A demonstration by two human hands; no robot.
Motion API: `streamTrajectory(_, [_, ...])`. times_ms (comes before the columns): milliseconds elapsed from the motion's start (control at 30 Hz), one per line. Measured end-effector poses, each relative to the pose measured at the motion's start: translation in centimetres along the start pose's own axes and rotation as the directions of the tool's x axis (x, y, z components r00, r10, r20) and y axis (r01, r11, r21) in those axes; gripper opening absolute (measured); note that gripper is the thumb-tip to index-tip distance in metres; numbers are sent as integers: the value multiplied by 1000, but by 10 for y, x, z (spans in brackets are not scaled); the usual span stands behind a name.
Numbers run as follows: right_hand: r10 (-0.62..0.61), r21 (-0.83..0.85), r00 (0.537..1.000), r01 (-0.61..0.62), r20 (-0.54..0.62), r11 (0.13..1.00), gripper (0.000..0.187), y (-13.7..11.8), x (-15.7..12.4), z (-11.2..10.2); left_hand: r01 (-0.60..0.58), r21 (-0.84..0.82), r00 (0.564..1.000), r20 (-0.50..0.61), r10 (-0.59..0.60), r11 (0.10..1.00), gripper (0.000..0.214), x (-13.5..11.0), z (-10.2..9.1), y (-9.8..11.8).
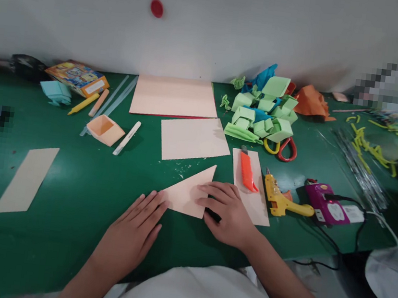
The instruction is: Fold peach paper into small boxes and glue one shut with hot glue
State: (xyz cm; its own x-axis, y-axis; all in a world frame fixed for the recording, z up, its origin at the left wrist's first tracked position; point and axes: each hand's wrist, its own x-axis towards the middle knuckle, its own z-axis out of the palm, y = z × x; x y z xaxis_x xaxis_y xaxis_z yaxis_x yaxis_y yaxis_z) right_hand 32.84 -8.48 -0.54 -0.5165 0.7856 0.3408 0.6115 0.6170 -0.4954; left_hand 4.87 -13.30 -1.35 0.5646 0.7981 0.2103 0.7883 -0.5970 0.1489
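Left hand (134, 230) and right hand (227, 213) on paper triangle (188, 193)

My open left hand touches its left corner; my right hand, open too, presses it to the green table (81, 192). Light, thin, slippery, I think; I would pinch a corner.

Five peach paper pieces are lying on the green table (65, 229): one large sheet (174, 96), one smaller sheet (193, 138), one folded triangle (188, 193), one left strip (26, 178), one right strip (254, 206). One orange utility knife (248, 171), one yellow glue gun (280, 200), one purple corded tool (325, 208) and one pair of scissors (288, 150) are resting nearby.
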Motion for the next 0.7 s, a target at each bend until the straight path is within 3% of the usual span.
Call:
streamTrajectory(133, [-28, -10, 999, 28, 25, 1000, 22, 0, 1, -1, 88, -42, 995, -39, -90, 995, 53, -6, -2, -7])
streamTrajectory(267, [-25, -3, 999, 25, 31, 1000, 19, 2, 1, 1, 287, -47, 943, -161, -291, 957, 54, -14, -5, -23])
streamTrajectory(333, [-22, 0, 999, 22, 31, 1000, 19, 3, 1, 1, 327, -29, 926, -187, -327, 945, 54, -18, -5, -29])
streamTrajectory(700, [0, -28, 1000, 0, 17, 1000, 18, 1, -1, 1, 221, 188, 973, -115, -202, 957, 43, -21, -12, -27])
